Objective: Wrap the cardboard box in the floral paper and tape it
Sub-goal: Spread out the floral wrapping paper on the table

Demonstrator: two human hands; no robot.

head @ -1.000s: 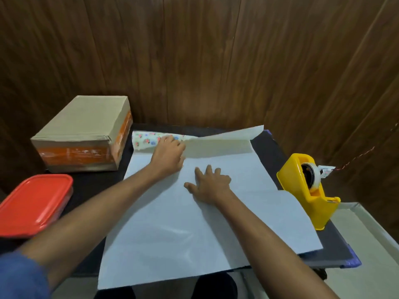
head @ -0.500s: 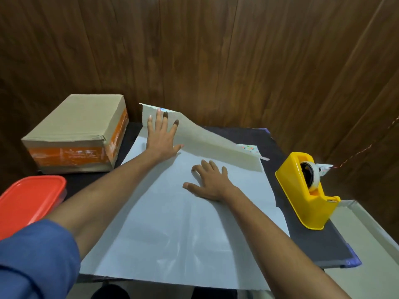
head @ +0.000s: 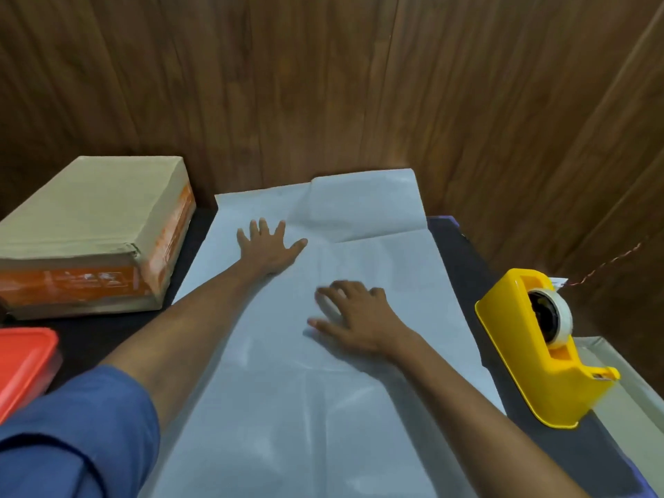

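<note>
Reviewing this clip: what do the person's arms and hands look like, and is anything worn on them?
Two bare hands, no gloves, and no rings, watch or bracelet that I can make out. The left hand belongs to an arm with a blue sleeve ending near the elbow, forearm bare. The right hand shows a bare forearm; no sleeve is in view.

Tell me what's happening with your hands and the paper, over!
Left hand flat, fingers spread, on the paper. Right hand pressing it too. Paper white side up; far right corner raised. Cardboard box off to the left, unwrapped. Tape dispenser right.
</note>
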